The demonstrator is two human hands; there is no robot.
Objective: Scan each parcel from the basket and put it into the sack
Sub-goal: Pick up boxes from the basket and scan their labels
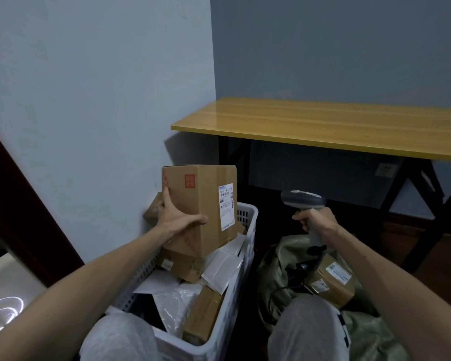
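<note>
The left hand [179, 221] is gripping a brown box [201, 201] by its left near edge, thumb lying across the front face and fingers wrapping round the side. It is holding the box upright above the far end of the basket [247, 252], and the box's white label [227, 207] is facing right. The right hand [315, 220] is clenching the handle of a grey scanner [303, 200], whose head is hanging in the air just right of the box, apart from it. The white basket is sitting on the floor tight against the wall [89, 100] on the left, and it is holding more parcels: brown boxes, white mailers [224, 267] and a clear plastic bag, all heaped under the lifted box. To its right a green sack [276, 259] is lying open on the floor with a labelled brown parcel [333, 280] resting inside, and the scanner's black cable [297, 272] is trailing down across the sack's mouth. Two grey-trousered knees [307, 332] are crowding the near edge – one overlapping the basket, one overlapping the sack. Far right, a yellow-topped table [323, 123] is standing on black legs, with a wall socket [385, 170] showing beneath it.
</note>
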